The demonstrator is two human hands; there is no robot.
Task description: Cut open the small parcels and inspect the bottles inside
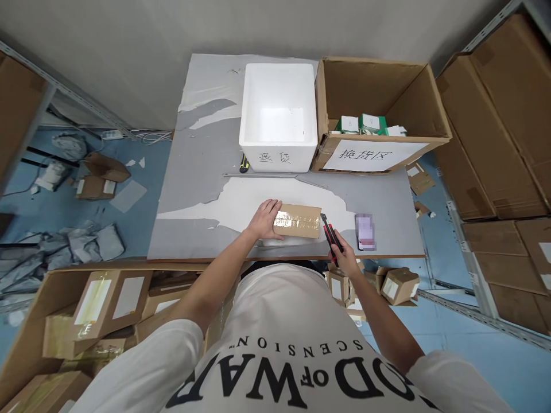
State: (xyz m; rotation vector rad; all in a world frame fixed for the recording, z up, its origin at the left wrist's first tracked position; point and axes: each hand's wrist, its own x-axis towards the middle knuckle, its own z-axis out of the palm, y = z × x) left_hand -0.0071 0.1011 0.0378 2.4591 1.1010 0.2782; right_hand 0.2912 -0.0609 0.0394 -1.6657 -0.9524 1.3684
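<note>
A small brown cardboard box (297, 221) with clear tape along its top lies on the table near the front edge. My left hand (266, 220) grips its left end, thumb on the near side and fingers over the far side. My right hand (343, 252) is closed around a red and black box cutter (331, 235). The cutter's tip is close to the box's right end; whether it touches cannot be made out. To the right of the cutter, a phone (365, 232) lies on the table, its screen blurred.
A white foam box (278, 155) and a labelled cardboard carton (379, 155) holding green-and-white packets stand at the back. A yellow-black cutter (244, 163) lies beside the foam box. A large carton of parcels (26, 332) stands front left. Shelving with flattened cardboard (495, 132) is at right.
</note>
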